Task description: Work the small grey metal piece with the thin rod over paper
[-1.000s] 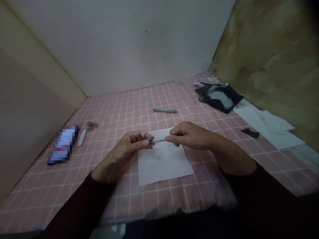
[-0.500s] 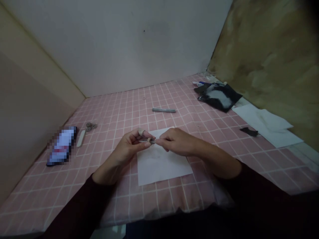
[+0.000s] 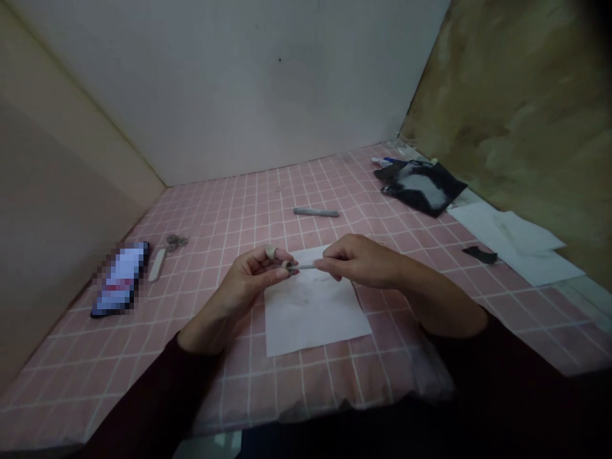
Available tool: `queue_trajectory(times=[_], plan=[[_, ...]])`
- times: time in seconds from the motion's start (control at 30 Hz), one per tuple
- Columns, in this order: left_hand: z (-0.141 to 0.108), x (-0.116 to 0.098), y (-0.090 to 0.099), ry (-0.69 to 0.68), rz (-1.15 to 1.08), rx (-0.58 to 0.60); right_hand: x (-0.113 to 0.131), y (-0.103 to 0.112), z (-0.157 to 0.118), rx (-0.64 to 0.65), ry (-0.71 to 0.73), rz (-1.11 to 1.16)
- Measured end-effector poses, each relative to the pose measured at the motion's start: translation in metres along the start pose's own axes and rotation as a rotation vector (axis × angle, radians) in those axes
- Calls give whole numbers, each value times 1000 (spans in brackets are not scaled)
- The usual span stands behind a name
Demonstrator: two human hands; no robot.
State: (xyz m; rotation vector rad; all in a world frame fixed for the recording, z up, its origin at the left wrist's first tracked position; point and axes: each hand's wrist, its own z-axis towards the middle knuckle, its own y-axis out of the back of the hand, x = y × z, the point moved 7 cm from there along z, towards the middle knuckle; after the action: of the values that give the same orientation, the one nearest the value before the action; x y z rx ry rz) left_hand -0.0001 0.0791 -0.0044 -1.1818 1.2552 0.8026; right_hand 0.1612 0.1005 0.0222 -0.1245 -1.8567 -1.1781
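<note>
On a pink-checked desk (image 3: 224,217), a phone (image 3: 119,278), its screen pixelated, is lying at left beside a white strip (image 3: 157,264) and a cluster of round bits (image 3: 176,241); beyond the hands, a grey rod (image 3: 316,212) is resting crosswise, while at right a black sheet (image 3: 444,188) smeared with white is sitting near white papers (image 3: 545,268) and a dark scrap (image 3: 480,255). The hands are covering part of the paper (image 3: 315,322) below them. Fingers are hiding much of a small ring (image 3: 286,264), and whether the stick (image 3: 306,267) is entering it or only touching it is impossible to tell. The left hand (image 3: 253,271), a pale band (image 3: 270,252) circling one finger, is pinching the ring over the paper; the right hand (image 3: 361,261), its forearm slanting in from lower right, is grasping the stick's opposite end with curled fingers. Both dark sleeves (image 3: 157,382) are running out of frame.
</note>
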Motion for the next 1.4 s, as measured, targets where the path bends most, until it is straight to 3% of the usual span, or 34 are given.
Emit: queue_trajectory(times=[0.37,0.73,1.03,1.2,1.4], plan=[[-1,3,3,55,-3,-11,4,5,-2,-31,38,-38],[-1,10,0,107,-15,74,12,3,-3,-76,107,-123],[-1,17,-5,235,-64,90,18,1,-6,-57,138,-182],[-3,16,-6,241,-59,112,13,1,-6,26,132,-84],[-3,14,-7,228,-54,147,15,-1,-5,14,152,-56]])
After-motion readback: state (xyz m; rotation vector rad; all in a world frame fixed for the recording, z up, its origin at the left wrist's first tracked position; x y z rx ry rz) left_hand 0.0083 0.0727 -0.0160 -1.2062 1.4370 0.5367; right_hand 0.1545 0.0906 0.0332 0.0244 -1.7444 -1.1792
